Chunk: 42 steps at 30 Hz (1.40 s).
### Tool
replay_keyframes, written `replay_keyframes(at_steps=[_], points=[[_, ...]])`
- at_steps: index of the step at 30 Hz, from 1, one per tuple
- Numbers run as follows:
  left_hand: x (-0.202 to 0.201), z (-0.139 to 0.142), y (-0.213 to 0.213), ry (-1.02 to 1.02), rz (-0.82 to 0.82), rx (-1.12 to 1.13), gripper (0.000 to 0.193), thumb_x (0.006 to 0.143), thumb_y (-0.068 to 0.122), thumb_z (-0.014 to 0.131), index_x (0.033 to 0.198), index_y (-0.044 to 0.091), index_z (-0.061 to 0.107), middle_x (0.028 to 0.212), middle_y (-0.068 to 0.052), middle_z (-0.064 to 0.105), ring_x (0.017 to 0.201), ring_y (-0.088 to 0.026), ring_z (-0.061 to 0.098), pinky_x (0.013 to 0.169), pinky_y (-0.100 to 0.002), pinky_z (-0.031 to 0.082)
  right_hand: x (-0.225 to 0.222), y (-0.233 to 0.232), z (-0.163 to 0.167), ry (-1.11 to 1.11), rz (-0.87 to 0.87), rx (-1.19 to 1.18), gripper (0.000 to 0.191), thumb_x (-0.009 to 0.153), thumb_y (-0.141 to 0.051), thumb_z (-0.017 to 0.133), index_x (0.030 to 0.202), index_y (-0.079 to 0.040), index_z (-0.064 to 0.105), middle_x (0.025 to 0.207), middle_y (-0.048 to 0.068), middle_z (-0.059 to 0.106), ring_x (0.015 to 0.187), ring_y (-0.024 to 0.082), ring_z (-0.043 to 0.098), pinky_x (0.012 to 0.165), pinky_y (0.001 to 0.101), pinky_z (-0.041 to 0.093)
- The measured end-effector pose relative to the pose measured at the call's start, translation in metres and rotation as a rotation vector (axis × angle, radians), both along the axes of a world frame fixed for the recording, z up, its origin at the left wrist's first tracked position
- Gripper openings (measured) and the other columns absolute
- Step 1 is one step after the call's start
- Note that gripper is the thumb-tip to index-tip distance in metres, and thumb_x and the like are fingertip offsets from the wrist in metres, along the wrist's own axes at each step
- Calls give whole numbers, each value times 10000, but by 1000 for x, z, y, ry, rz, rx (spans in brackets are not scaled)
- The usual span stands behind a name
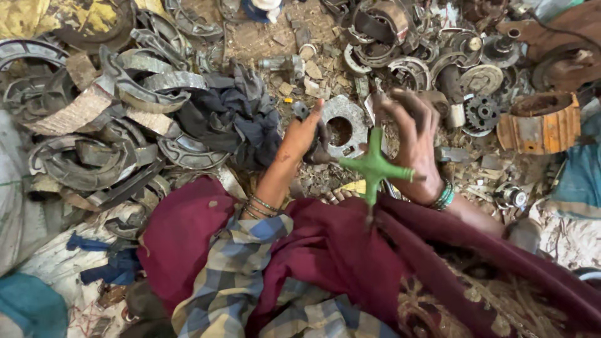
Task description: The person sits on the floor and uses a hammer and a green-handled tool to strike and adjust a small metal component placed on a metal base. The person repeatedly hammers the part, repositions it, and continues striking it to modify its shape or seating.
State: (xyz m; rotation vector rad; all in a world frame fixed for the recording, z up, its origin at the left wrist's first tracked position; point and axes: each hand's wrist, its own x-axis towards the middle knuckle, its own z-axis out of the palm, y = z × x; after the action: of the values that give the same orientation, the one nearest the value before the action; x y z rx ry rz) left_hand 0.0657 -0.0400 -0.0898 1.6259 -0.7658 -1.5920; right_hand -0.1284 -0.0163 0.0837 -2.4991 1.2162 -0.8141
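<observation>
A green cross-shaped metal tool point(374, 168) hangs in front of me, above my maroon-draped lap. My left hand point(305, 133) grips a dark piece point(321, 152) where the cross's left arm ends, thumb pointing up. My right hand point(411, 139) is raised just right of the cross with its fingers spread. The cross's right arm tip meets that hand's palm near the wrist, and no finger curls around it. Bangles sit on both wrists.
Scrap metal covers the ground: curved brake shoes point(150, 94) at left, a round flange plate point(343, 128) behind my hands, a gear point(482, 112), and a rusty orange drum point(539, 122) at right. Dark rags point(235, 116) lie left of my left hand.
</observation>
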Motion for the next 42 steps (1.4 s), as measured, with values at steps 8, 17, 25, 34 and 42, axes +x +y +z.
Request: replay_keyframes(at_steps=[8,17,25,34,42], points=[[31,11,-7,129,388,-64,716,943,686,624,609,54,580,593,12,517,566,-125,459,526,-346,346,-30,-5,13,-494,238,1369,808,877,-189,806,1514,32,362,1414,179,616,1264,270,645,1103,348,517],[-2,51,30,-226,439,-498,627,1029,576,538,691,58,634,595,-3,582,569,-119,567,560,-314,428,-21,17,-36,-551,-75,1294,530,1068,-337,670,1411,67,631,724,19,563,487,59,452,394,219,396],[-16,16,19,-94,469,-498,495,1038,475,596,844,21,629,731,-17,640,646,-155,591,595,-349,461,-20,37,-53,-169,-7,667,255,959,-193,724,1193,-102,768,610,-10,563,486,98,482,461,281,408],[-22,3,21,-142,57,-227,544,966,545,584,903,22,719,723,-151,710,690,-328,703,660,-463,533,-23,33,-47,289,511,383,422,892,-250,727,1293,-132,667,767,7,699,524,134,644,400,319,499],[-30,3,22,-332,-195,-131,682,948,665,571,966,20,795,926,-234,771,934,-413,741,841,-456,560,-50,25,-52,580,791,-28,519,857,-320,685,1342,-150,616,867,17,680,643,145,648,467,311,505]])
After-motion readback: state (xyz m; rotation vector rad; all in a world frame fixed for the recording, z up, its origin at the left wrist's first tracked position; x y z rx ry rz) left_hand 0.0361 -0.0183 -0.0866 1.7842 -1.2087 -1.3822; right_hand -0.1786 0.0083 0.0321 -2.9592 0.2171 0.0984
